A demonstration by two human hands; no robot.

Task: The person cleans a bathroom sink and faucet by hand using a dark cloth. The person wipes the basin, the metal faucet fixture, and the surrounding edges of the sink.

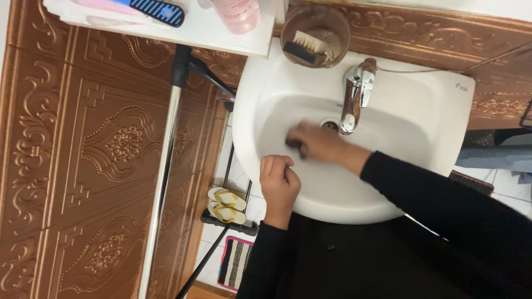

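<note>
A copper-coloured embossed wall panel (pixel 83 155) fills the left of the view, with a metal pole (pixel 160 182) running down in front of it. Above, a white shelf (pixel 210 33) carries a dark blue comb (pixel 158 11) and a pink bottle (pixel 238 14). Below the pole, a pair of yellow-and-white sandals (pixel 226 205) sits on a black rack (pixel 230 221), with a striped mat (pixel 235 263) on the tiled floor beneath.

The left hand (pixel 280 185), in a black sleeve, rests on the front rim of the white sink (pixel 421 105), curled into a loose fist with nothing seen in it. Just to its right, inside the basin, the right hand (pixel 318 144) presses down on a small dark sponge (pixel 292 144), its fingers closed over it. Only the sponge's left end shows beyond the fingertips, blurred; its long axis and facing cannot be told. It lies against the basin floor, near the drain (pixel 330 125) and below the chrome tap (pixel 354 94), whose spout points toward the person.

Behind the sink stands a brown cup (pixel 338 25) holding a brush (pixel 305 47).
</note>
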